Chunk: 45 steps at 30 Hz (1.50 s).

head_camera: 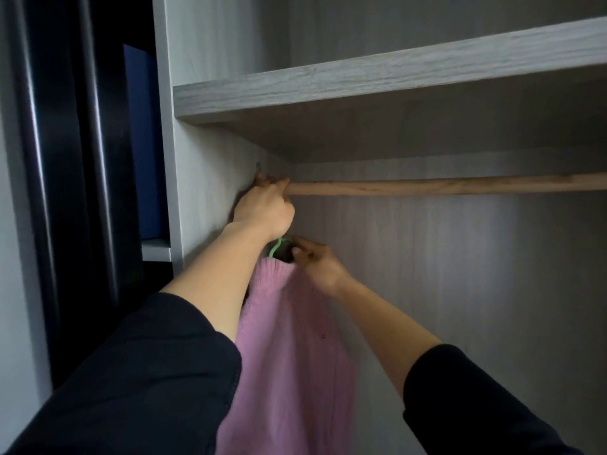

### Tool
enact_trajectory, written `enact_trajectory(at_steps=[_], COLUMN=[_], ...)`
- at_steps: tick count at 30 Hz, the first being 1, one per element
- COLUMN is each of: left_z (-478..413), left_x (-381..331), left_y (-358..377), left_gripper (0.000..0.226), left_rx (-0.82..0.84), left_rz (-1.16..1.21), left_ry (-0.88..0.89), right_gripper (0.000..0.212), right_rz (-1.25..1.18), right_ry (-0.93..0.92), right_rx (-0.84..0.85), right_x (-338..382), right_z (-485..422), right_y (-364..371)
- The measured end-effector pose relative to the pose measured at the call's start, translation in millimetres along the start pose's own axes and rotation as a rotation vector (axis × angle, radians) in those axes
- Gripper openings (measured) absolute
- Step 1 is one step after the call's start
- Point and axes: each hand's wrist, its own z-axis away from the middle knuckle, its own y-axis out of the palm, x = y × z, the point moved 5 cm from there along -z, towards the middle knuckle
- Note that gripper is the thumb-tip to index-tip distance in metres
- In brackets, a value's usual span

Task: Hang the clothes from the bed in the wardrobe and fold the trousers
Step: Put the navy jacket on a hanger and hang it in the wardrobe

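Note:
A pink knitted sweater (pixel 289 349) hangs on a green hanger (pixel 275 247) inside the wardrobe, just below the left end of the wooden rail (pixel 443 187). My left hand (pixel 264 210) is raised at the rail's left end, fingers curled round it close to the side wall. My right hand (pixel 315 262) is lower and pinches the sweater's collar at the hanger's neck. The hanger's hook is hidden behind my left hand.
A grey wooden shelf (pixel 377 77) runs right above the rail. The wardrobe's left side panel (pixel 203 192) stands close beside my left hand. A dark blue box (pixel 144 142) sits in the neighbouring compartment on the left. The rail is bare to the right.

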Motion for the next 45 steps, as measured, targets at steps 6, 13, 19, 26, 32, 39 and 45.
enact_trajectory(at_steps=[6, 13, 19, 26, 32, 39, 45], left_z=[31, 66, 81, 66, 58, 58, 59], left_x=[-21, -149, -264, -347, -371, -371, -374], left_y=[30, 60, 79, 85, 99, 103, 105], left_gripper=[0.074, 0.071, 0.073, 0.06, 0.049, 0.051, 0.049], left_rx=[-0.082, -0.186, -0.121, -0.18, -0.312, -0.407, -0.419], left_rz=[-0.163, 0.127, 0.299, 0.365, 0.393, 0.414, 0.425], left_ry=[0.092, 0.421, 0.525, 0.518, 0.479, 0.471, 0.463], right_gripper=[0.039, 0.04, 0.036, 0.032, 0.038, 0.027, 0.01], right_rz=[0.383, 0.825, 1.206, 1.427, 1.721, 1.803, 1.186], right_ry=[0.087, 0.237, 0.309, 0.385, 0.506, 0.542, 0.655], right_rx=[-0.136, -0.275, -0.315, -0.459, -0.48, -0.465, -0.619], right_x=[-24, -30, 0, 26, 23, 16, 15], right_z=[57, 150, 215, 268, 281, 270, 261], right_y=[-92, -200, -298, -401, -458, -478, -494])
